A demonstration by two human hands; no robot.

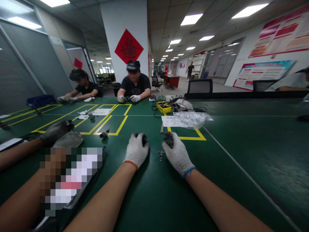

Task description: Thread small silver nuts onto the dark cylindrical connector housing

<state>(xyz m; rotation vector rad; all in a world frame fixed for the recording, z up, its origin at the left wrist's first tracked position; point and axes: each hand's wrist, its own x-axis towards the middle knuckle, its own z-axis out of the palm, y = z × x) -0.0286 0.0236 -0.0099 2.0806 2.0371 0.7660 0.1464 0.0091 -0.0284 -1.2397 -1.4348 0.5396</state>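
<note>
My left hand (137, 149), in a white knit glove with an orange cuff, is closed around a small dark rounded part (144, 139), mostly hidden by the fingers. My right hand (178, 154), gloved with a blue cuff, is curled above the green tabletop. Its fingers and thumb bend inward, and whatever they hold is hidden. Just left of it lies a small cluster of metal nuts (161, 154) on the table, between my two hands. Beyond the right hand is a slim metal piece (162, 127).
At left, a co-worker's gloved hands (65, 133) work near a dark metal fitting (104, 134). Ahead right are a plastic bag (191, 119), a yellow bin (163, 107) and tangled cables. Two people (135, 82) sit across the green table (231, 180), marked with yellow tape.
</note>
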